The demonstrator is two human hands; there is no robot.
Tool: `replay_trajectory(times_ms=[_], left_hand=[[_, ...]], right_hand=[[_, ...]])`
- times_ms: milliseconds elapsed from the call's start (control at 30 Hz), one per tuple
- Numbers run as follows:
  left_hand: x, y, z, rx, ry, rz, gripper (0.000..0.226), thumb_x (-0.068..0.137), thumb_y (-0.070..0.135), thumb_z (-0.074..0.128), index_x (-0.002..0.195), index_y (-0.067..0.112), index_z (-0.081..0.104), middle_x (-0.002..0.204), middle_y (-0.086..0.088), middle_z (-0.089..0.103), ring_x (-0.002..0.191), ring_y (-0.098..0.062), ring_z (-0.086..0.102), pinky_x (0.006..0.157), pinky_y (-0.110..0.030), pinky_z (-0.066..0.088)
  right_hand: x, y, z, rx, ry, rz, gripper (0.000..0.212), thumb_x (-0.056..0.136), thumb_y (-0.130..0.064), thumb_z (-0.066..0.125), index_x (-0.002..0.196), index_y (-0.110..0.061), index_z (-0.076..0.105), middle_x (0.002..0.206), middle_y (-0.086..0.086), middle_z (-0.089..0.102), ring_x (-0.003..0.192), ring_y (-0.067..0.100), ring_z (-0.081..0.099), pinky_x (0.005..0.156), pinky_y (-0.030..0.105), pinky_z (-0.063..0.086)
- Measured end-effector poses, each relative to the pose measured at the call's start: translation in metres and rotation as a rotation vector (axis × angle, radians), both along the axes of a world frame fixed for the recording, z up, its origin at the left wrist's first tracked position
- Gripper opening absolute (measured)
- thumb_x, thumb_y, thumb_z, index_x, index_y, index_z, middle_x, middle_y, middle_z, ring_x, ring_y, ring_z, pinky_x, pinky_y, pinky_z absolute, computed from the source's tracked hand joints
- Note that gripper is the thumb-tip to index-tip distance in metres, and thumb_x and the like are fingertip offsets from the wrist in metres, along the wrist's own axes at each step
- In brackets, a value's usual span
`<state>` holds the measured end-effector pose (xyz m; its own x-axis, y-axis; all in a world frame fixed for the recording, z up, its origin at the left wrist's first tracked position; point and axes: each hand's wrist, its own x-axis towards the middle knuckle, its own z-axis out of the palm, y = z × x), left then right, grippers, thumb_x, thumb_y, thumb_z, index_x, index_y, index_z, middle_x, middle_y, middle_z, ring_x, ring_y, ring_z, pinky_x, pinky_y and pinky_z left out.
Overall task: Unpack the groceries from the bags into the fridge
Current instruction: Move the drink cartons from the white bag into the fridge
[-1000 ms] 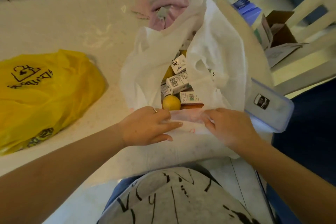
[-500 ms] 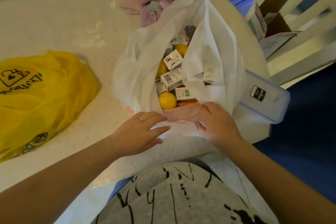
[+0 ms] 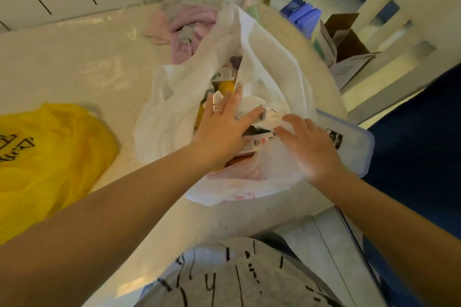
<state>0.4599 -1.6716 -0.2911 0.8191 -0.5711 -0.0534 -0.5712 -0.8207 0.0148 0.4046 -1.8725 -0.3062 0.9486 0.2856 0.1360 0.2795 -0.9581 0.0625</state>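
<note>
Two bags lie on the counter (image 3: 74,62): one white bag (image 3: 269,67), one yellow bag (image 3: 50,157). The left hand (image 3: 222,127) reaches into the white bag, fingers spread flat. The right hand (image 3: 309,147) rests on its rim, fingers relaxed, holding nothing.

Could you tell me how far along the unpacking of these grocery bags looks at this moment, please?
Nothing looks unpacked yet, and no fridge is in view. In hand: the left hand reaches into the open white bag with fingers extended over the small cartons, while the right hand rests on the bag's near side. Left to do: the cartons and yellow fruit inside, plus the untouched yellow bag.
</note>
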Motion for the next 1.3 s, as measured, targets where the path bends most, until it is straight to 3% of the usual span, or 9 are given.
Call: replay_trajectory(times_ms=[100,267,400,600,800,933,1067,1167,1300], left_hand=[[0.014,-0.023,0.007,-0.072,-0.025,-0.041,0.061,0.096,0.042,0.042,0.148,0.022,0.019,0.157,-0.013,-0.002,0.137,-0.03,0.03,0.115,-0.056,0.005],[0.034,-0.07,0.014,-0.214,-0.145,-0.229,0.061,0.095,0.034,0.044,0.146,0.008,0.025,0.157,-0.01,0.014,0.142,-0.021,0.021,0.114,-0.05,0.013],[0.043,-0.112,0.01,-0.009,-0.101,-0.297,0.066,0.099,0.043,0.03,0.15,0.011,0.003,0.158,-0.009,-0.002,0.145,-0.023,0.011,0.115,-0.049,0.002],[0.047,-0.148,-0.015,0.303,0.056,-0.373,0.057,0.1,0.041,0.018,0.15,0.019,0.001,0.158,-0.008,0.004,0.144,-0.025,0.013,0.11,-0.061,-0.009],[0.054,-0.109,0.005,-0.061,-0.094,-0.455,0.048,0.097,0.029,0.042,0.144,0.031,0.033,0.154,-0.015,0.023,0.127,-0.025,0.047,0.107,-0.064,0.022],[0.061,-0.063,0.016,-0.287,-0.063,-0.276,0.05,0.094,0.029,0.04,0.143,0.031,0.034,0.154,-0.018,0.02,0.124,-0.029,0.048,0.105,-0.057,0.032],[0.062,-0.028,0.018,-0.266,0.001,-0.046,0.059,0.096,0.044,0.032,0.149,0.032,0.01,0.158,-0.009,0.011,0.136,-0.029,0.033,0.111,-0.056,0.022],[0.075,-0.008,0.015,-0.107,0.153,0.208,0.059,0.094,0.058,0.017,0.147,0.04,-0.002,0.159,0.001,0.005,0.145,-0.023,0.003,0.111,-0.062,0.001],[0.096,0.025,0.009,-0.003,0.211,0.394,0.053,0.093,0.061,0.012,0.142,0.045,0.024,0.159,-0.001,0.005,0.145,-0.024,-0.007,0.106,-0.068,-0.005]], right_hand=[[-0.002,-0.014,0.006,0.123,-0.038,-0.079,0.046,0.059,0.004,0.073,0.104,0.001,0.063,0.104,0.022,0.061,0.069,0.037,0.057,0.047,0.035,0.046],[-0.008,-0.034,0.006,0.295,-0.022,-0.386,0.052,0.078,0.0,0.063,0.128,0.002,0.049,0.126,0.024,0.049,0.094,0.04,0.058,0.072,0.041,0.052],[-0.016,-0.051,-0.002,0.342,0.023,-0.549,0.05,0.086,-0.008,0.058,0.132,0.0,0.043,0.128,0.022,0.045,0.108,0.037,0.048,0.083,0.04,0.044],[-0.024,-0.067,-0.025,0.38,0.152,-0.579,0.04,0.084,-0.017,0.059,0.121,-0.002,0.053,0.11,0.019,0.05,0.093,0.033,0.051,0.075,0.038,0.047],[-0.002,-0.067,0.007,0.607,-0.106,-0.484,0.029,0.083,-0.026,0.059,0.109,-0.015,0.06,0.133,0.009,0.044,0.12,0.027,0.041,0.095,0.042,0.043],[0.044,-0.04,0.044,0.687,-0.24,-0.231,0.023,0.088,-0.022,0.05,0.105,-0.013,0.061,0.137,0.009,0.045,0.126,0.025,0.043,0.093,0.031,0.045],[0.101,0.004,0.052,0.719,0.008,-0.082,0.034,0.092,-0.016,0.05,0.126,-0.014,0.054,0.147,0.005,0.036,0.13,0.003,0.031,0.101,0.006,0.024],[0.141,0.028,0.042,0.607,0.191,-0.01,0.043,0.094,-0.017,0.049,0.137,-0.016,0.045,0.151,0.001,0.031,0.136,0.016,0.03,0.109,0.024,0.024],[0.188,0.047,0.024,0.357,0.444,0.137,0.056,0.097,-0.019,0.043,0.148,-0.024,0.021,0.153,0.005,0.025,0.138,0.02,0.028,0.112,0.037,0.03]])
